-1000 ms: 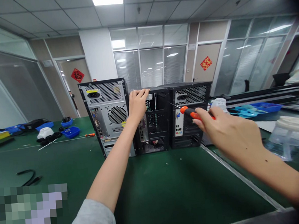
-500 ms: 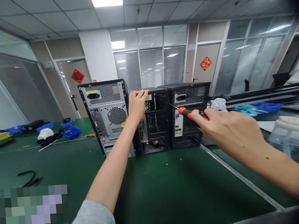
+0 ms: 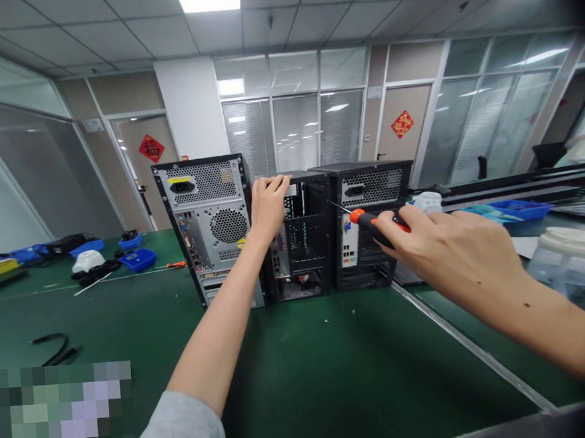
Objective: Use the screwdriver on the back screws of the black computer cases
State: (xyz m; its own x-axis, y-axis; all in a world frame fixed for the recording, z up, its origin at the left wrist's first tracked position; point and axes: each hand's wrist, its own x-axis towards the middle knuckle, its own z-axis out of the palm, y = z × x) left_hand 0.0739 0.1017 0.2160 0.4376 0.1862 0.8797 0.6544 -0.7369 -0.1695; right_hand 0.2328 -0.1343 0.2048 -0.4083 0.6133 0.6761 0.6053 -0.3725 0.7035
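Three computer cases stand side by side with their rear panels toward me. On the top edge of the middle computer case [image 3: 308,244], my left hand [image 3: 270,204] is closed, its fingers bent over the rim. My right hand [image 3: 424,236] wraps round the red and black handle of a screwdriver [image 3: 367,222]. Its thin shaft points left, with the tip at the right rear edge of the middle case; whether it sits on a screw is too small to see. The left case [image 3: 227,227] is silver and taller, and the right case [image 3: 370,187] is black.
On the green tabletop [image 3: 304,378] lie a black cable [image 3: 55,345], an orange-handled tool [image 3: 175,264] and blue trays [image 3: 138,259] at the left. A clear jar with a white lid [image 3: 573,253] and another blue tray [image 3: 522,209] are at the right.
The fingers of my right hand have shifted on the screwdriver handle and the wrist has turned slightly. The tip stays at the same spot. My left hand and the cases have not moved.
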